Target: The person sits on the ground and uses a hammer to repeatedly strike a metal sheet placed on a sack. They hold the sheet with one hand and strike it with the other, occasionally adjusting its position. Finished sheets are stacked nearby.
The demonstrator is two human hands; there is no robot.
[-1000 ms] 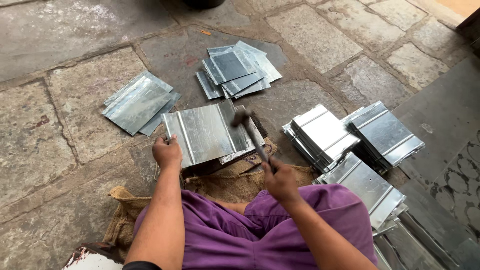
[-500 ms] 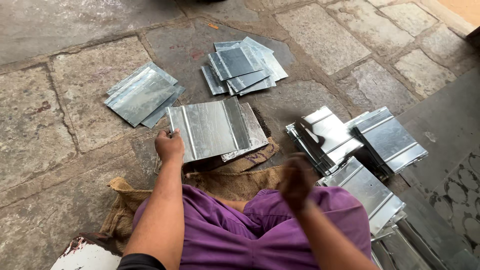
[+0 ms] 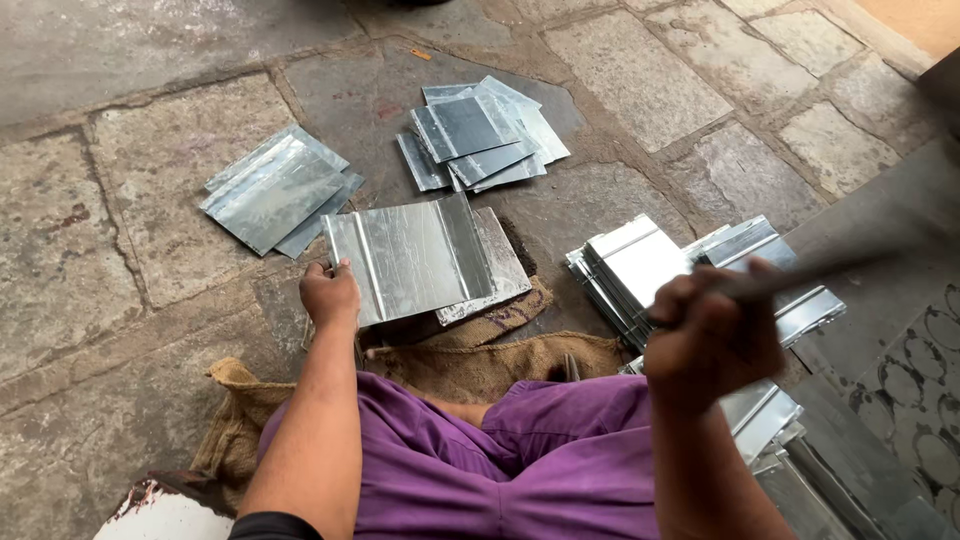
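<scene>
A floor of rough grey stone slabs (image 3: 120,260) carries loose stacks of metal sheets, with burlap sacking (image 3: 470,365) spread under the work. The left hand (image 3: 330,295) pins the near-left corner of a ribbed metal sheet (image 3: 410,258), fingers curled over its edge, while the right hand (image 3: 712,335) is fisted tight round a blurred hammer handle (image 3: 810,270) raised off to the right. For a clean blow, I judge the holding fingers should sit well clear of the rib being struck.
</scene>
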